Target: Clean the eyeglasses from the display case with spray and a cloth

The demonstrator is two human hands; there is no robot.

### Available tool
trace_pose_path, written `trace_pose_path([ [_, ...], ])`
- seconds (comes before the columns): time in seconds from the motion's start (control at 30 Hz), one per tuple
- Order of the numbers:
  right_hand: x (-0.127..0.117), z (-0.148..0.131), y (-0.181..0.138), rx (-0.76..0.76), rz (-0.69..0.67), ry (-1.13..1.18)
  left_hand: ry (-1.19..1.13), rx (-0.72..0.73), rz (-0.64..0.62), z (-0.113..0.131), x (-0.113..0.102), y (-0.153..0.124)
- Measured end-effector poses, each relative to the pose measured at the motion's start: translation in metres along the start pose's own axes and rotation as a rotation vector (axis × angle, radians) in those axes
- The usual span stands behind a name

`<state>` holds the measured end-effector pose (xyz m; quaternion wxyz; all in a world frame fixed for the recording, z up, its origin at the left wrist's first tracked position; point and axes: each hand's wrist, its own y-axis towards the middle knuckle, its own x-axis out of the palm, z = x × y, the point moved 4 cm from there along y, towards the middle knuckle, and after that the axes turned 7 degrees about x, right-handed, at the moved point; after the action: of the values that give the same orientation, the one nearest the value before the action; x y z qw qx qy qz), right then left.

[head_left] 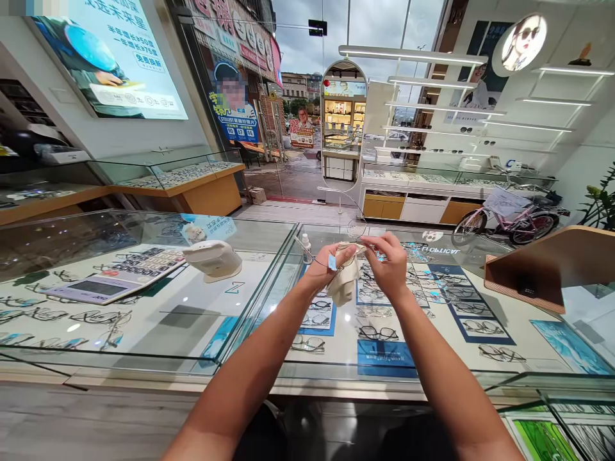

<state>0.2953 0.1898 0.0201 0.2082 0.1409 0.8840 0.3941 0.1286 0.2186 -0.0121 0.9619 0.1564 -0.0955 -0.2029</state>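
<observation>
A pale beige cleaning cloth (pixel 343 288) is bunched in my left hand (pixel 321 267), its loose end hanging over the glass counter. Thin-rimmed eyeglasses (pixel 356 228) are held at the cloth, one round lens standing above my fingers and a slim temple reaching out to the left. A small light-blue tag (pixel 332 262) shows by my left thumb. My right hand (pixel 388 262) is closed in a pinch at the frame, beside the cloth's upper edge. My fingers and the cloth cover the rest of the eyeglasses. Just behind my left hand stands a small white bottle (pixel 306 248).
Under my hands is a glass display case (pixel 298 368) with rows of spectacles inside. To the left are a white device (pixel 214 259) and a calculator-like keypad (pixel 115 275). A wooden-topped stand (pixel 542 266) is at the right. Beyond are an oval mirror (pixel 343 128) and a pink bicycle (pixel 509 218).
</observation>
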Motion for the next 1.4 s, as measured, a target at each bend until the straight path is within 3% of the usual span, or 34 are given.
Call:
trace_pose_path([
  [0.1, -0.003, -0.003, 0.000, -0.210, -0.026, -0.225, -0.065, -0.076, -0.092, 0.003, 0.001, -0.001],
  [0.23, 0.000, 0.000, -0.001, -0.325, -0.084, -0.359, -0.110, -0.115, -0.191, 0.005, 0.002, -0.004],
  [0.43, 0.002, -0.004, -0.003, -0.354, -0.120, -0.458, 0.021, -0.093, -0.119, -0.002, -0.006, -0.002],
  [0.6, 0.000, -0.003, -0.004, -0.344, -0.077, -0.459, -0.137, -0.177, -0.048, -0.008, -0.009, 0.000],
  [0.8, -0.019, 0.009, 0.007, -0.125, 0.059, -0.322, -0.308, -0.252, 0.100, -0.015, -0.026, 0.007],
  [0.97, -0.024, 0.028, 0.015, 0.213, 0.134, 0.163, -0.521, -0.256, 0.228, -0.015, -0.032, 0.014],
  [1.1, -0.017, 0.039, 0.017, 0.440, 0.113, 0.476, -0.597, -0.176, 0.198, -0.009, -0.028, 0.014],
  [1.27, -0.015, 0.036, 0.017, 0.515, 0.081, 0.558, -0.466, -0.152, 0.130, -0.003, -0.026, 0.008],
  [1.4, -0.012, 0.031, 0.016, 0.545, 0.016, 0.578, -0.388, -0.140, 0.171, -0.004, -0.028, 0.009],
])
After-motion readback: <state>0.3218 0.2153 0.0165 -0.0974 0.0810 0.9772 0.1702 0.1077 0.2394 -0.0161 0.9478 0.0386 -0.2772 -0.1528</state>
